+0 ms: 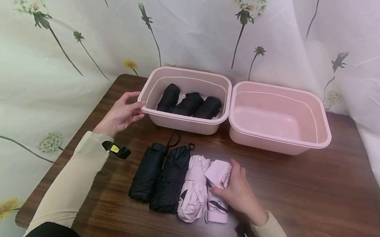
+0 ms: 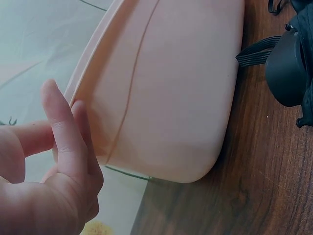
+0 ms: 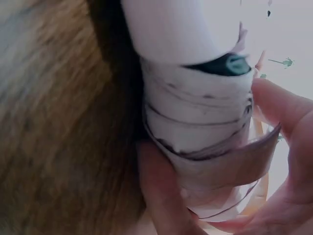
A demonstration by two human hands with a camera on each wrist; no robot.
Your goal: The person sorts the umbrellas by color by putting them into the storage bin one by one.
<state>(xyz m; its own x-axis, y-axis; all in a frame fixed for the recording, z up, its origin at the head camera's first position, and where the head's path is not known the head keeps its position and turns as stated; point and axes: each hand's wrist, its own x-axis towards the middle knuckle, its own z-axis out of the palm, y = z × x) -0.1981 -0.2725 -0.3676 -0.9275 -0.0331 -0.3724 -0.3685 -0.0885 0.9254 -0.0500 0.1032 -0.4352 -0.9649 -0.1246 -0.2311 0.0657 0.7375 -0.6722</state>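
Observation:
My left hand (image 1: 120, 115) holds the left rim of the left pink plastic bin (image 1: 184, 123), with fingers and thumb at the edge. That bin holds several dark folded bundles, among them a black bundle (image 1: 169, 97) at its left. On the table, my right hand (image 1: 239, 189) grips the rightmost pink folded umbrella (image 1: 220, 173), thumb on one side and fingers on the other, as the right wrist view shows too. Beside it lie another pink folded umbrella (image 1: 194, 193) and two black folded umbrellas, one in the middle (image 1: 170, 180) and one at the far left (image 1: 147, 173).
A second pink bin (image 1: 278, 140), with nothing visible inside, stands right of the first, their rims close together. Both are on a dark wooden table (image 1: 320, 203). Behind hangs a pale cloth (image 1: 196, 33) printed with dandelions.

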